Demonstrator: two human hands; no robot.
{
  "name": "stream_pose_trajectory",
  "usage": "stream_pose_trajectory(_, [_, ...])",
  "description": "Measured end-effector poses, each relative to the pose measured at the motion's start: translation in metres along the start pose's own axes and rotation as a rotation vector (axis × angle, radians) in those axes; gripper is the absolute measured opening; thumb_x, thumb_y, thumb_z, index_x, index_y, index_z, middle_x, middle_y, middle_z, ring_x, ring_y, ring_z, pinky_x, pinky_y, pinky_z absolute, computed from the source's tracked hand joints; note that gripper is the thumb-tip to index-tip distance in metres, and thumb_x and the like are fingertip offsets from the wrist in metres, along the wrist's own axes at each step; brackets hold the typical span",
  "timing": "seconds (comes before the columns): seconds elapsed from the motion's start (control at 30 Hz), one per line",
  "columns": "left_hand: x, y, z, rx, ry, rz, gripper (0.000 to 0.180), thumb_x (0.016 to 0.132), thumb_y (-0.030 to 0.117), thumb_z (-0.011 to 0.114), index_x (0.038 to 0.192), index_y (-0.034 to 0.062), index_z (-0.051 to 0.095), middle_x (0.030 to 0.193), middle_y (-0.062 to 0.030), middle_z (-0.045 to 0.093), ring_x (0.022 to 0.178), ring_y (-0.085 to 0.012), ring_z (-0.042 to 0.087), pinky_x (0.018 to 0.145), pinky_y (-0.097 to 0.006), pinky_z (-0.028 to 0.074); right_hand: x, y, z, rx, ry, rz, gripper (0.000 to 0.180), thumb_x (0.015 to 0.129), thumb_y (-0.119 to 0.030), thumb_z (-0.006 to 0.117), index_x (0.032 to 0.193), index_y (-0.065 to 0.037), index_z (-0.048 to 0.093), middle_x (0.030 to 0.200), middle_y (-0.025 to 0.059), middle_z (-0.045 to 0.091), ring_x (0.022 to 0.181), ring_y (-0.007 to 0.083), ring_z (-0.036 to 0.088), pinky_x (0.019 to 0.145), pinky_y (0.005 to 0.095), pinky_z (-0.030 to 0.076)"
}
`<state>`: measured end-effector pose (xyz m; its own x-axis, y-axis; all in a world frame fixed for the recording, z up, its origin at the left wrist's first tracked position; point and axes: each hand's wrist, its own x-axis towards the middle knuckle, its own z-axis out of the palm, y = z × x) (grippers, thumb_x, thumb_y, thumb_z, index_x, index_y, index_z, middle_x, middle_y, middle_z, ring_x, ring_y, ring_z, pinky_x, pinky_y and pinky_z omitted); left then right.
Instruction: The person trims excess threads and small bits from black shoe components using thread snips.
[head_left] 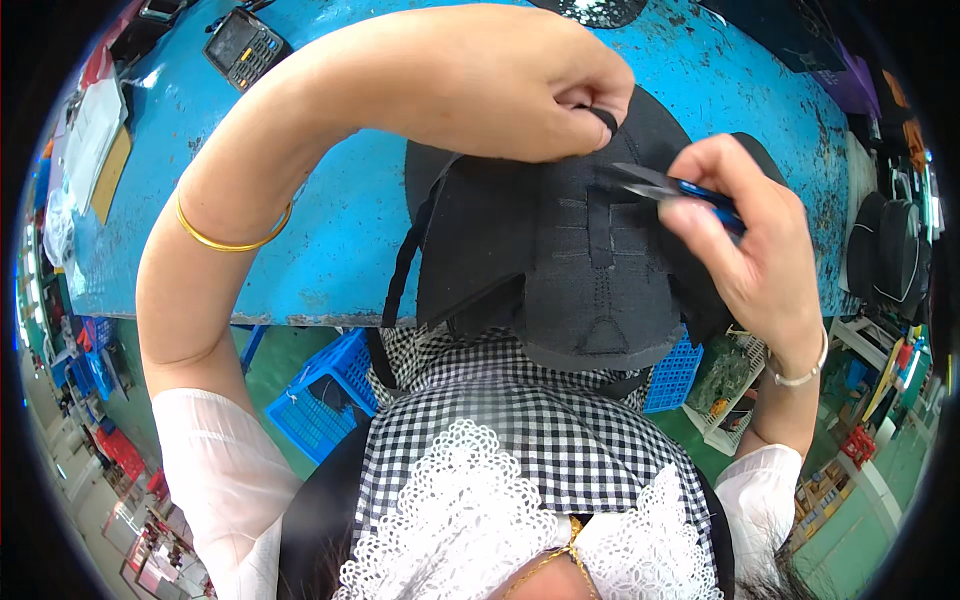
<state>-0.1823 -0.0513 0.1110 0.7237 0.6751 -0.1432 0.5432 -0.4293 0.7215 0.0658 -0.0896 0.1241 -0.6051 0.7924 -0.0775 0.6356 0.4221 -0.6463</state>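
A black stitched fabric piece, with straps and seams, hangs over the front edge of the blue table. My left hand reaches across its far part, fingers closed on a black strap. Thread snips with blue handles sit in my right hand, to the right of that strap. Their pointed blades are parted and face left, over the middle of the fabric. A loose black strap dangles along the fabric's left side.
A handheld keypad device lies at the table's far left, near papers. Below the table edge are blue plastic baskets and a white crate. Black bags stand at the right.
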Motion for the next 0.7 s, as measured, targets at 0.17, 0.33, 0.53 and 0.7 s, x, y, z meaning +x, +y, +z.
stream_pose_trajectory(0.17, [-0.004, -0.003, -0.028, -0.569, -0.066, -0.137, 0.012, 0.094, 0.013, 0.062, 0.1, 0.0031, 0.064, 0.069, 0.0071, 0.054, 0.061, -0.0018, 0.043, 0.059, -0.021, 0.037, -0.013, -0.03, 0.023, -0.418, -0.005, -0.279, 0.036, 0.08, -0.018, 0.076, 0.107, 0.001, 0.062, 0.109, 0.0158, 0.069, 0.073, 0.0225, 0.068, 0.061, 0.0293, 0.054])
stream_pose_trajectory(0.33, [-0.016, 0.019, -0.037, -0.58, 0.31, -0.067, 0.011, 0.092, 0.015, 0.071, 0.096, 0.0047, 0.072, 0.072, 0.003, 0.064, 0.061, -0.0012, 0.053, 0.054, -0.016, 0.038, -0.019, -0.058, 0.055, -0.783, -0.013, -0.216, 0.054, 0.074, -0.024, 0.08, 0.118, 0.001, 0.062, 0.121, 0.0189, 0.066, 0.054, 0.0165, 0.064, 0.046, 0.0265, 0.049])
stream_pose_trajectory(0.53, [-0.03, 0.022, -0.048, -0.52, 0.55, -0.037, 0.021, 0.097, 0.021, 0.065, 0.104, 0.0021, 0.073, 0.07, -0.0027, 0.067, 0.046, -0.0027, 0.044, 0.041, -0.016, 0.028, -0.009, -0.05, 0.056, -0.766, 0.056, -0.288, 0.054, 0.073, -0.035, 0.08, 0.113, -0.002, 0.063, 0.11, 0.0209, 0.07, 0.048, 0.0128, 0.06, 0.042, 0.0257, 0.046])
stream_pose_trajectory(0.7, [-0.02, 0.02, -0.046, -0.423, 0.597, 0.07, 0.022, 0.099, 0.021, 0.062, 0.106, 0.002, 0.07, 0.073, -0.0043, 0.069, 0.044, -0.0009, 0.039, 0.039, -0.017, 0.024, -0.011, -0.055, 0.069, -0.859, 0.093, -0.156, 0.033, 0.076, -0.027, 0.078, 0.092, -0.007, 0.058, 0.101, 0.0155, 0.072, 0.05, 0.0164, 0.062, 0.045, 0.0276, 0.047])
